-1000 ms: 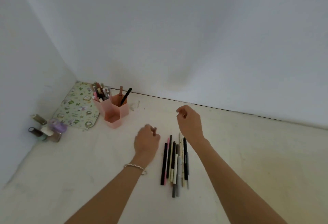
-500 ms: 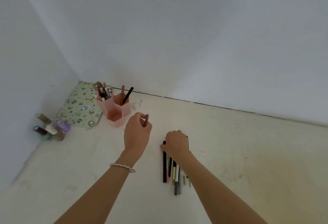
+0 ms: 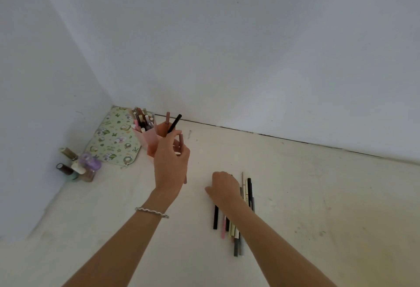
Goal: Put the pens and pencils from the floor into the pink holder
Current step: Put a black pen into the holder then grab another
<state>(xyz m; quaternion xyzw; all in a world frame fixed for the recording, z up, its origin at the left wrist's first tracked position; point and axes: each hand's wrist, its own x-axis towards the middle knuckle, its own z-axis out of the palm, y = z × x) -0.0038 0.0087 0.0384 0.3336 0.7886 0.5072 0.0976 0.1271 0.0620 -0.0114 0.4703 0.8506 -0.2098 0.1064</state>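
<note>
The pink holder (image 3: 150, 139) stands near the corner of the floor, with several pens in its back cups and a black pen (image 3: 174, 123) leaning out. My left hand (image 3: 171, 161) is raised just in front of the holder, shut on a dusty-pink pen (image 3: 181, 144) held upright. Several pens and pencils (image 3: 236, 223) lie side by side on the floor to the right. My right hand (image 3: 223, 186) rests on the far end of that row with its fingers curled over the pens; whether it grips one is hidden.
A green patterned pouch (image 3: 113, 138) lies in the corner behind the holder. Several small bottles (image 3: 78, 165) stand by the left wall. White walls close the left and back sides. A silver bracelet (image 3: 151, 211) is on my left wrist.
My left hand has carried the pink pen up and away to the holder. My right hand came down from the air onto the far end of the pen row.
</note>
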